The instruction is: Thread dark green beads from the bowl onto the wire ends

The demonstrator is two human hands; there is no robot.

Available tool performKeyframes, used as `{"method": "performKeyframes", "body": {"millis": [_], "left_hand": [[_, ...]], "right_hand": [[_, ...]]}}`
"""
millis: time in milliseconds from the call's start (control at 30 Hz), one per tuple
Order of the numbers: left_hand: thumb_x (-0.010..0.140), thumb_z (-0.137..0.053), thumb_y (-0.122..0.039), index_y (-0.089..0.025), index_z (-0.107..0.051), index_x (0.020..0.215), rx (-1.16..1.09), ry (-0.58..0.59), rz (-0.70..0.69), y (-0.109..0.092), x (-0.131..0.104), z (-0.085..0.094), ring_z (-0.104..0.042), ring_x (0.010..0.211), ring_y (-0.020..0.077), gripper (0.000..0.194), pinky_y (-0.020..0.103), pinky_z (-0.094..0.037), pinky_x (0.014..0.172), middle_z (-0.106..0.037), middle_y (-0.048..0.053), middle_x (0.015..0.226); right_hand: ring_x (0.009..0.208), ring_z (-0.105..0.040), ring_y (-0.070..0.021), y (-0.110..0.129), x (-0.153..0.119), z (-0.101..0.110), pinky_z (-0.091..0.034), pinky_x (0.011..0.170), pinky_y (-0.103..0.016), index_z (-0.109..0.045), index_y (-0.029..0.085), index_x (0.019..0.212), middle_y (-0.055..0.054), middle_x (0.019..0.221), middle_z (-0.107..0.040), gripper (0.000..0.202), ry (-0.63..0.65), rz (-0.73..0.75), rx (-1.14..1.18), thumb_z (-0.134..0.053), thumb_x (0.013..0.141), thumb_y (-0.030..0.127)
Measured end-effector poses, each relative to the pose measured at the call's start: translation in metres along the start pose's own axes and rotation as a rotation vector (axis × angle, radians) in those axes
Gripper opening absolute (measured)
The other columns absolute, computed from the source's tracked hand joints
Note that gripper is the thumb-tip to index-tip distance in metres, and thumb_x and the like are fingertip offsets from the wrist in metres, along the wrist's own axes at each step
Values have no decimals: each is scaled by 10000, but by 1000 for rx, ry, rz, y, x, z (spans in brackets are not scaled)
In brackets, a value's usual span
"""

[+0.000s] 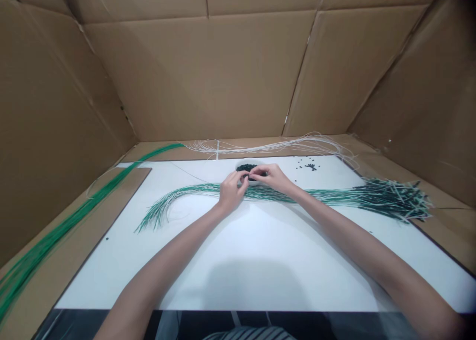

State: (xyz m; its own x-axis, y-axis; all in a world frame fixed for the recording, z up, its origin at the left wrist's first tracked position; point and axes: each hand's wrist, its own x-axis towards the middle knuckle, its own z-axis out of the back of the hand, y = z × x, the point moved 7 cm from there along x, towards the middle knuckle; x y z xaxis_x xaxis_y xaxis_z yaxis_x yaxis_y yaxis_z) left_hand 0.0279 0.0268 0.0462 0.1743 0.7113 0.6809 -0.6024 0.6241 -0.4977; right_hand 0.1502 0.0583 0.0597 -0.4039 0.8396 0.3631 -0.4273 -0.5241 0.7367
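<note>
Over the near side of a white bowl (256, 162) of small dark pieces (245, 167), my left hand (232, 190) and my right hand (273, 177) meet fingertip to fingertip. Both are closed in a pinch, and something tiny and dark seems to be between them, too small to name. A long bundle of green and white strands (327, 196) runs beneath my hands across the white board. Its right end (397, 200) is thick with dark pieces and pale tips; its left end (152, 213) fans out and bends toward me.
Loose dark bits (311, 167) lie on the white board (238, 260) right of the bowl. Green strands (85, 206) stretch along the left cardboard, and white strands (267, 145) lie along the back. Cardboard walls (201, 77) stand at the back and both sides.
</note>
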Motion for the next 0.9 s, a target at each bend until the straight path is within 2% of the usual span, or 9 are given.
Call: {"method": "performKeyframes", "body": {"millis": [100, 233, 400, 500, 567, 667, 733, 900], "left_hand": [[812, -489, -271, -182, -576, 891, -6, -3, 19, 2, 0, 0, -524, 691, 119, 148, 218, -392, 670, -551, 0, 699], [816, -473, -254, -184, -552, 863, -30, 1, 81, 8, -1, -2, -532, 695, 114, 115, 213, -392, 655, -575, 0, 737], [799, -482, -226, -190, -530, 911, -36, -32, 153, 13, -2, -1, -546, 686, 112, 127, 213, -405, 650, -602, 1, 774], [804, -468, -200, -197, -550, 950, -8, -51, 134, 12, -2, 1, -551, 722, 119, 168, 222, -408, 678, -617, 16, 828], [812, -457, -196, -195, -569, 940, 5, -50, 114, 12, -2, 2, -550, 736, 123, 169, 228, -406, 690, -619, 20, 823], [819, -465, -227, -187, -583, 896, 7, -47, 104, 12, -1, 2, -543, 724, 125, 146, 230, -401, 688, -605, 15, 767], [822, -471, -253, -184, -583, 879, 4, -43, 111, 12, -1, 2, -540, 718, 125, 143, 229, -397, 683, -599, 12, 750], [815, -480, -242, -181, -574, 841, 4, -56, 149, 14, -1, 3, -544, 734, 127, 115, 227, -390, 671, -602, 15, 767]], "right_hand": [[670, -584, -150, 1, -1, 0, -447, 648, -258, -657, 144, 757, -45, 729, -663, 224, -13, -3, -36, -545, 714, 333], [657, -578, -143, 3, 2, 0, -447, 647, -254, -653, 137, 743, -43, 710, -655, 217, 27, 11, -41, -528, 714, 312], [681, -595, -147, -7, 20, 2, -445, 618, -243, -666, 152, 846, -47, 825, -679, 239, 185, -18, -66, -535, 693, 280], [575, -580, -138, -18, 34, -8, -414, 540, -225, -693, 195, 709, 1, 655, -674, 146, 358, -41, -276, -617, 585, 210], [529, -562, -129, -21, 40, -13, -388, 512, -217, -690, 208, 622, 20, 575, -653, 92, 395, -23, -401, -635, 556, 175], [527, -558, -133, -18, 44, -14, -376, 528, -227, -697, 215, 625, 15, 563, -653, 90, 349, 13, -497, -620, 608, 172], [573, -577, -150, -14, 41, -12, -384, 560, -240, -708, 216, 673, -5, 624, -675, 109, 296, 34, -509, -602, 660, 195], [774, -604, -193, -6, 22, -5, -417, 708, -282, -703, 207, 805, -45, 837, -689, 200, 152, 133, -381, -517, 770, 269]]}}
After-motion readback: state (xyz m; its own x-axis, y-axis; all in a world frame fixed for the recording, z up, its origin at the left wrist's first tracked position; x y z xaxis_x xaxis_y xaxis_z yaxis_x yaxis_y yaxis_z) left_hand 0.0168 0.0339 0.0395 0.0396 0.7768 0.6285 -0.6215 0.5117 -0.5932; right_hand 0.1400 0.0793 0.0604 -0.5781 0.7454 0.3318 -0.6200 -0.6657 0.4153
